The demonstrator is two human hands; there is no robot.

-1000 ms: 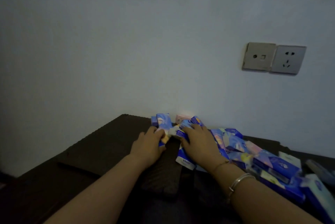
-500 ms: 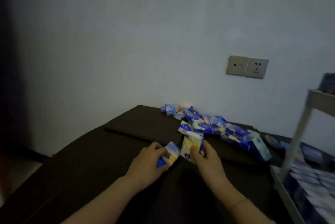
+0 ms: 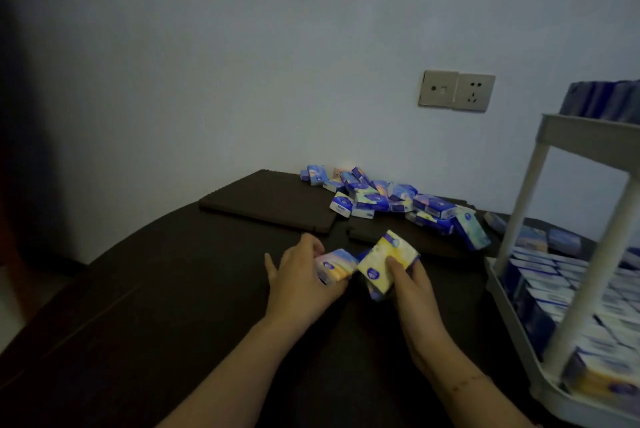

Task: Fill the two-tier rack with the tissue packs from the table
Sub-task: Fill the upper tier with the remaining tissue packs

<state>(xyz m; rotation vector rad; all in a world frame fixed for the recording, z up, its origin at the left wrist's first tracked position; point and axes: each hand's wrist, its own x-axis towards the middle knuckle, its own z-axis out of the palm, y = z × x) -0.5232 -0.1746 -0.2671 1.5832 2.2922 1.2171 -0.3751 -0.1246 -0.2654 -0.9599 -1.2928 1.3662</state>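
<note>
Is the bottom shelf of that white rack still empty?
No, the lower tier of the rack already holds rows of tissue packs standing side by side.

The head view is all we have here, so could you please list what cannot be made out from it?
- Two-tier rack: cut off by the right edge, so how full it is stays unknown.
- Packs on its top tier: dark and blurred; no count possible.
- Pile of tissue packs: overlapping and small; number unclear.
- Left hand: its pack is partly hidden by the fingers.
- Print on the right hand's pack: too small.
</note>
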